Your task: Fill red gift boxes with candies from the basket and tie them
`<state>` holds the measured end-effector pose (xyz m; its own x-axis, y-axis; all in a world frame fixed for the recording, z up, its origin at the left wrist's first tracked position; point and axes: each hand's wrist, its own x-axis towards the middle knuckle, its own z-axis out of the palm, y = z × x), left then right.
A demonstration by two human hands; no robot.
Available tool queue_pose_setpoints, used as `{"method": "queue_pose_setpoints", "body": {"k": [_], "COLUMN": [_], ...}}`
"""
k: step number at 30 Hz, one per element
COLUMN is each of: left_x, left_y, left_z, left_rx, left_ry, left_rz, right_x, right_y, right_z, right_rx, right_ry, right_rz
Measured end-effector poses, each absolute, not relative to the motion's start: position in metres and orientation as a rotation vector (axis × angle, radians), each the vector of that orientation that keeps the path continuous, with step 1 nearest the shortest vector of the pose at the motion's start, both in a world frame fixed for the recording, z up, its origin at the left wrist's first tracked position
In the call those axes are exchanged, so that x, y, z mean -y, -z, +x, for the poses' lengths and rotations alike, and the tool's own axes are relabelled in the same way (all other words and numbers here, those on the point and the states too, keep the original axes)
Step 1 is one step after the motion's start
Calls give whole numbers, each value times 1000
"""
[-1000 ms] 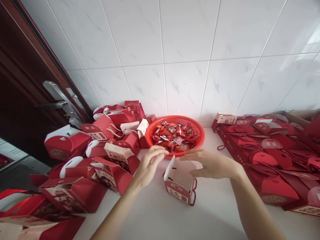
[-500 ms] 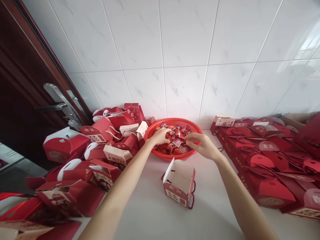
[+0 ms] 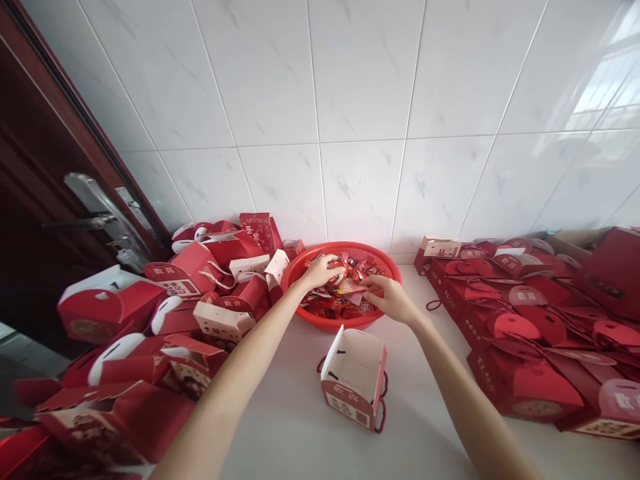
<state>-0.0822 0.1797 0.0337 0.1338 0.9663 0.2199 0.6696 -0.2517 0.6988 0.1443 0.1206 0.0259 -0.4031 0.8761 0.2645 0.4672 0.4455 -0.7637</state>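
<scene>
Both hands (image 3: 323, 273), apart, are seemingly gathering packets (image 3: 340, 308) in the far basket (image 3: 320, 321), grip unclear, lifting probably requiring firm pinching.

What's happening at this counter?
A person has both hands in a red basket of wrapped packets. The left hand and right hand are at the packets with fingers bent; how firmly either grips is hard to tell. An open box sits just in front of the basket. More red boxes crowd both sides, jumbled on the left, in closer rows on the right.
</scene>
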Motion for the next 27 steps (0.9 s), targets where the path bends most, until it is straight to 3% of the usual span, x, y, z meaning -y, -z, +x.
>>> {"method": "queue_pose_setpoints", "body": {"k": [9,16,27], "left_x": [-181,-185,-187], "left_y": [-29,-19,-20], "left_z": [-83,-91,-93], "left_rx": [-1501,-1606,-1627], "left_ry": [-1063,-1125,-1335], "left_rz": [1780,1703,1609], "right_x": [-130,-147,-169], "right_y": [-42,-39,-27], "right_z": [126,108,118], "right_rx": [2423,2517,2061], "right_ry": [-645,-652,-769], "right_rz": [-1463,-1500,-1320]}}
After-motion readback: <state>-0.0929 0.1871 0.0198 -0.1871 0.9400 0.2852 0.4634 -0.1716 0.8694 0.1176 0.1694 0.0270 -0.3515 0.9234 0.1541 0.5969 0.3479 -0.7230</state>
